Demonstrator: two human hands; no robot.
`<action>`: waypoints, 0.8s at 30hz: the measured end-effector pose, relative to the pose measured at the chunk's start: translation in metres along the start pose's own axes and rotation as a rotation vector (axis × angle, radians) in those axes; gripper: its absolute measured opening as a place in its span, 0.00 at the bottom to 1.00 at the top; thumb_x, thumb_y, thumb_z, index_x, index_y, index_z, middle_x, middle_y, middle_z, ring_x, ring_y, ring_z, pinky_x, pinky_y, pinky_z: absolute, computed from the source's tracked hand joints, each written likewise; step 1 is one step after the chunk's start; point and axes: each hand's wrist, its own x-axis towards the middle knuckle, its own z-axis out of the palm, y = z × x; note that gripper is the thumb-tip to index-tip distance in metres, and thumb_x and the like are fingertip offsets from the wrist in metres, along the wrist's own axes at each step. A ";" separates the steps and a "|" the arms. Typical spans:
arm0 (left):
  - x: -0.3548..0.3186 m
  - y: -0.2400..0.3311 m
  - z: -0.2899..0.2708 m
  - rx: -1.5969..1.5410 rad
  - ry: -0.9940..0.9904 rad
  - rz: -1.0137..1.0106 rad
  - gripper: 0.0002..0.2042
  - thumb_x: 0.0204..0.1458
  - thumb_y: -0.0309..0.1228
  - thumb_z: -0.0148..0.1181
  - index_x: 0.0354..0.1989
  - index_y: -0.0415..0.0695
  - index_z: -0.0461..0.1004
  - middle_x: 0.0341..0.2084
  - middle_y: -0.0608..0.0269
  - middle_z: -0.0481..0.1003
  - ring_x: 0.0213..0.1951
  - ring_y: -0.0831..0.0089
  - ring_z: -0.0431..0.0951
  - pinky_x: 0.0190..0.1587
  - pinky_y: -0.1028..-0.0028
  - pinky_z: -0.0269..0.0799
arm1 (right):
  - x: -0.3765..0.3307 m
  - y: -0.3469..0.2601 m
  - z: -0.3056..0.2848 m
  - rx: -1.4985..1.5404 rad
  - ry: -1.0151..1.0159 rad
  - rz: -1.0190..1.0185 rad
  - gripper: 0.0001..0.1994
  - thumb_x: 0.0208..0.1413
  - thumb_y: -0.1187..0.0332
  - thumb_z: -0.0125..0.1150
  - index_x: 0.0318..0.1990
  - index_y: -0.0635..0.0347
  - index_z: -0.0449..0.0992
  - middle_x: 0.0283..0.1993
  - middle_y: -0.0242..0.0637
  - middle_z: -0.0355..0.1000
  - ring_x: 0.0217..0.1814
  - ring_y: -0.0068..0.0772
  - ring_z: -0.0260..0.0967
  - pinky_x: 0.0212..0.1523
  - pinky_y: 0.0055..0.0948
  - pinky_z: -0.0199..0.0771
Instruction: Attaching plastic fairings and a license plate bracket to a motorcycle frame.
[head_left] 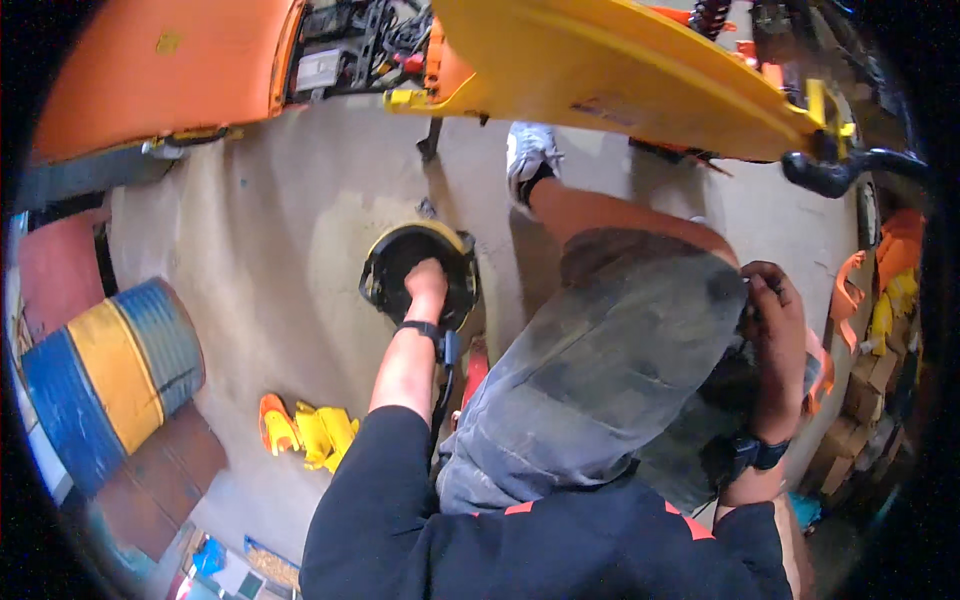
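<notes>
My left hand (427, 280) reaches down into a round, black-lined tub with a yellow rim (462, 240) on the floor. Its fingers point away and are hidden inside, so I cannot see what they touch. Beside my bent knee, in grey, dirt-stained trousers (600, 340), is my right hand (772, 300). The right fingers are curled together around something small and dark that I cannot make out. A long yellow panel (640, 80) of a vehicle stretches across the top, above my foot in a white shoe (532, 155).
An orange body panel (170, 70) and exposed parts (350, 50) are at upper left. A blue and yellow drum (115, 370) lies at the left. Orange and yellow pieces (310, 430) rest on the floor. A black lever (845, 172) juts out at upper right, above cardboard boxes (865, 390).
</notes>
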 end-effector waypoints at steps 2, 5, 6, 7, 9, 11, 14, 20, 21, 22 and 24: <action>0.001 0.005 -0.001 0.055 0.027 0.022 0.06 0.49 0.31 0.58 0.31 0.50 0.81 0.33 0.59 0.80 0.37 0.62 0.82 0.36 0.66 0.78 | 0.000 0.000 -0.002 -0.024 -0.045 -0.010 0.09 0.60 0.67 0.52 0.42 0.60 0.73 0.24 0.22 0.64 0.22 0.13 0.55 0.21 0.16 0.53; 0.001 0.009 0.002 0.047 0.094 -0.042 0.06 0.51 0.34 0.56 0.30 0.51 0.80 0.30 0.62 0.80 0.33 0.65 0.82 0.30 0.66 0.78 | 0.001 -0.001 -0.005 0.038 -0.080 -0.004 0.08 0.59 0.68 0.53 0.41 0.60 0.74 0.26 0.24 0.67 0.24 0.14 0.58 0.25 0.15 0.58; 0.001 0.007 0.005 0.057 0.119 -0.039 0.07 0.51 0.34 0.56 0.27 0.52 0.80 0.28 0.63 0.80 0.31 0.65 0.82 0.29 0.67 0.78 | 0.001 -0.001 -0.007 0.067 -0.090 0.014 0.08 0.60 0.68 0.53 0.41 0.61 0.74 0.26 0.24 0.67 0.24 0.15 0.58 0.25 0.15 0.58; 0.003 0.005 0.010 0.079 0.119 -0.063 0.08 0.52 0.35 0.55 0.25 0.51 0.80 0.25 0.64 0.80 0.29 0.66 0.82 0.28 0.68 0.78 | 0.002 0.000 -0.008 0.073 -0.063 -0.010 0.08 0.60 0.68 0.53 0.41 0.61 0.74 0.26 0.24 0.67 0.24 0.15 0.58 0.25 0.15 0.58; 0.004 -0.004 0.022 -0.013 0.234 -0.123 0.09 0.52 0.35 0.54 0.26 0.47 0.79 0.23 0.61 0.80 0.28 0.66 0.82 0.28 0.67 0.78 | 0.003 0.002 -0.011 0.109 -0.118 -0.015 0.08 0.60 0.68 0.53 0.42 0.62 0.73 0.25 0.25 0.67 0.23 0.16 0.59 0.23 0.16 0.58; 0.005 -0.016 0.030 -0.083 0.225 -0.097 0.13 0.54 0.38 0.51 0.30 0.42 0.76 0.31 0.49 0.80 0.30 0.62 0.82 0.26 0.64 0.77 | 0.005 0.005 -0.015 0.135 -0.126 -0.047 0.08 0.60 0.68 0.53 0.42 0.63 0.73 0.25 0.25 0.66 0.23 0.16 0.59 0.23 0.17 0.58; -0.003 -0.031 0.009 -0.363 0.382 0.040 0.14 0.58 0.41 0.48 0.31 0.42 0.72 0.23 0.57 0.77 0.22 0.70 0.78 0.19 0.69 0.72 | 0.006 0.004 -0.018 0.161 -0.128 -0.081 0.10 0.59 0.67 0.55 0.43 0.64 0.72 0.24 0.27 0.66 0.21 0.16 0.60 0.21 0.19 0.58; -0.112 -0.014 -0.191 -2.001 -0.207 0.201 0.18 0.63 0.46 0.43 0.32 0.44 0.67 0.15 0.73 0.60 0.16 0.81 0.60 0.17 0.81 0.54 | -0.014 -0.023 -0.008 -0.073 -0.148 -0.253 0.12 0.58 0.63 0.58 0.40 0.64 0.76 0.28 0.29 0.71 0.26 0.19 0.65 0.28 0.23 0.67; -0.136 0.002 -0.231 -2.000 -0.186 0.235 0.18 0.63 0.46 0.43 0.32 0.44 0.67 0.15 0.73 0.60 0.16 0.81 0.60 0.17 0.81 0.54 | -0.020 -0.031 -0.006 -0.137 -0.174 -0.367 0.13 0.58 0.61 0.59 0.41 0.63 0.76 0.28 0.30 0.72 0.28 0.20 0.67 0.30 0.24 0.69; -0.159 0.020 -0.268 -1.954 -0.205 0.409 0.19 0.63 0.47 0.43 0.32 0.43 0.68 0.16 0.73 0.60 0.17 0.82 0.59 0.18 0.81 0.54 | -0.032 -0.038 -0.006 -0.087 -0.219 -0.381 0.15 0.57 0.61 0.60 0.44 0.63 0.76 0.31 0.30 0.73 0.30 0.18 0.66 0.32 0.23 0.69; -0.203 0.059 -0.329 -1.794 -0.273 0.683 0.19 0.63 0.47 0.43 0.34 0.42 0.69 0.16 0.74 0.60 0.18 0.83 0.58 0.20 0.81 0.54 | -0.055 -0.054 -0.011 -0.090 -0.310 -0.550 0.15 0.57 0.63 0.60 0.47 0.62 0.76 0.35 0.31 0.74 0.32 0.17 0.66 0.34 0.21 0.69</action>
